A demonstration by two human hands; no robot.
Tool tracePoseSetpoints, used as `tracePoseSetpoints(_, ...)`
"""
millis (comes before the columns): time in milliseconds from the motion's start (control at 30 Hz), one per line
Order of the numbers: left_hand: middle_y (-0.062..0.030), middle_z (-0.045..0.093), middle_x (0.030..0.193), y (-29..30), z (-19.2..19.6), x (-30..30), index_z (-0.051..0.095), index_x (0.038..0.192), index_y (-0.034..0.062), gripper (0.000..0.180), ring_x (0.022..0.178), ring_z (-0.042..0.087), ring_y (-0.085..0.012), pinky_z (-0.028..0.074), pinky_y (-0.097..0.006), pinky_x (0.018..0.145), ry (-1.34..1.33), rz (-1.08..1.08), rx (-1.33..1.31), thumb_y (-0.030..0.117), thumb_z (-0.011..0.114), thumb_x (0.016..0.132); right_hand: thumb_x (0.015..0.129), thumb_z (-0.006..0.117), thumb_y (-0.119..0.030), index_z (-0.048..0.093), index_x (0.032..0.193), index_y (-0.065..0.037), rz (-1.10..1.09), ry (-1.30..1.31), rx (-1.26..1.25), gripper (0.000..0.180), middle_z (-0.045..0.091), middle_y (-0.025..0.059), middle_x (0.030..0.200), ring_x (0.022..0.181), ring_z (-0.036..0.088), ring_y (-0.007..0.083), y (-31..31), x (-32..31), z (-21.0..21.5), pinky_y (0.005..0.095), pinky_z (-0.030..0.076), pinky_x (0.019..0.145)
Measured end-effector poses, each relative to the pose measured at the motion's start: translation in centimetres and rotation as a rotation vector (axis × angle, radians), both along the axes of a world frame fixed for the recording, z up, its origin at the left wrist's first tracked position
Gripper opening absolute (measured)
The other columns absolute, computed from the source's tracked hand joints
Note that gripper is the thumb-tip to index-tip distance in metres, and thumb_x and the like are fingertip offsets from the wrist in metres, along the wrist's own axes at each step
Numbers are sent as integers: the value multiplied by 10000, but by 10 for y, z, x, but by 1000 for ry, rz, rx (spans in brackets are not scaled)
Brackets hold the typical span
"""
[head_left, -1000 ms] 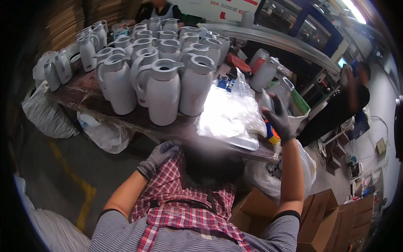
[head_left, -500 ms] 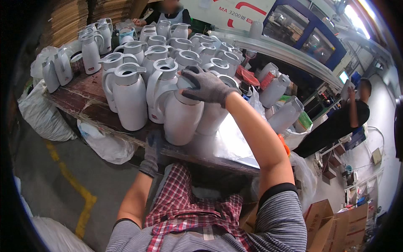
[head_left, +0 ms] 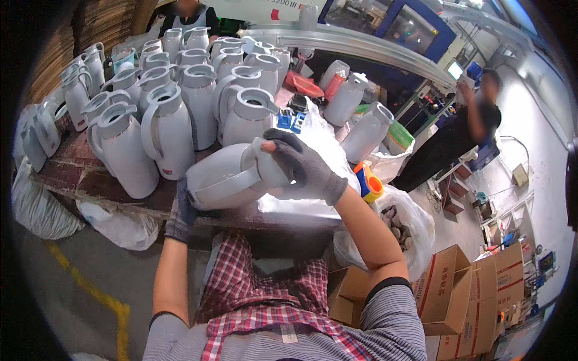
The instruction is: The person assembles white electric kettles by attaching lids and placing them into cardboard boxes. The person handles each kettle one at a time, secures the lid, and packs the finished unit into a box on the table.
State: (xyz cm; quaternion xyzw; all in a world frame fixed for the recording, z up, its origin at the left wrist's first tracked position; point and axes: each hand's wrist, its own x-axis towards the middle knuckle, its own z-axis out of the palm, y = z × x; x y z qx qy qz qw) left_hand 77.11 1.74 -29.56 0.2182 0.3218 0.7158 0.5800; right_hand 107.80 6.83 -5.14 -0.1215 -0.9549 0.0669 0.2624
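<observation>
A pale grey thermos jug [head_left: 218, 171] lies tilted on its side between my two gloved hands, over the table's near edge. My right hand [head_left: 310, 168], in a grey glove with bare thumb tip, is closed round its top end, beside the handle. Against the base, my left hand [head_left: 182, 207] is gripping from the left; its fingers are partly hidden by the jug. Behind them stand several upright grey thermos jugs [head_left: 126, 153] with open necks, close together on the dark wooden table [head_left: 84, 174].
A white sheet [head_left: 301, 204] and a blue-orange tape dispenser [head_left: 368, 182] are at the table's right. Plastic bags [head_left: 120, 225] hang or stand around the table. Open cardboard boxes [head_left: 445, 289] sit at lower right. One person [head_left: 192, 21] is across the table, another [head_left: 475, 114] at right.
The jug that stood upright under my right hand is now tipped sideways and held nearer to me. My left hand has come up from below the table edge to its base. The view has shifted right.
</observation>
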Motion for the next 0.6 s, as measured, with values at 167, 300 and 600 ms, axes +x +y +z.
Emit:
tracePoseSetpoints(167,-99,624,1164,8,2,13,568,1244,66,507,1049,591,-224,479,-371,922,60,67,-133,475,526,947,792,738,-188,485,1333,-50,44,252,-429,613,494,174,1338,1192,530,323,-22,48,-47,400,448,982)
tracePoseSetpoints(300,-71,642,1103,15,3,32,600,1220,51,437,985,595,-219,479,-375,901,68,97,-115,389,551,948,855,685,-242,419,1359,-11,-294,446,-211,616,459,234,1359,1196,500,384,-45,60,-93,464,413,1009)
tracePoseSetpoints(600,-70,634,1109,-44,1,21,598,1258,47,519,952,575,-136,469,-307,812,522,229,-195,461,552,947,885,649,-341,476,1325,-44,-582,761,-433,559,437,223,1388,1301,416,369,-113,76,-153,439,329,1082)
